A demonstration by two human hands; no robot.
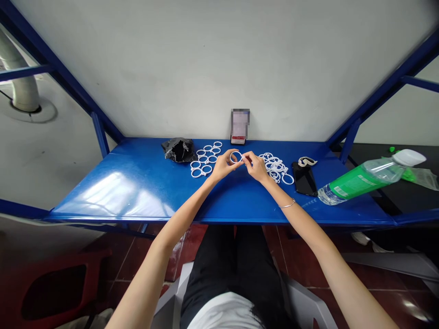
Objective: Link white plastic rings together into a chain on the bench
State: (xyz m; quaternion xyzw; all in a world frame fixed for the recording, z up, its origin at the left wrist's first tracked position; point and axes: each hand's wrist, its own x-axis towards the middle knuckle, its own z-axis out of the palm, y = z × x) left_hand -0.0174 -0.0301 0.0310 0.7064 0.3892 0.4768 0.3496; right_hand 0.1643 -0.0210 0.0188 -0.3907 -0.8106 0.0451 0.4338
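Between my hands, just above the blue table, is a white plastic ring (231, 157). My left hand (222, 166) grips it from the left, fingers curled round its rim. From the right, my right hand (254, 165) pinches the ring's edge with thumb and forefinger, where a small knob seems to sit. Several like rings (203, 159) lie spread out in rows to the left of my left hand. A looser, overlapping heap of rings (275, 167) lies beside my right hand, partly hidden by it.
A crumpled black plastic bag (180, 151) lies at the back left. One phone (239, 128) leans on the wall; a dark phone (304, 178) lies at right, near a whitish curled item (306, 161). A green-labelled water bottle (363, 179) stands by the right edge of the blue table (144, 183).
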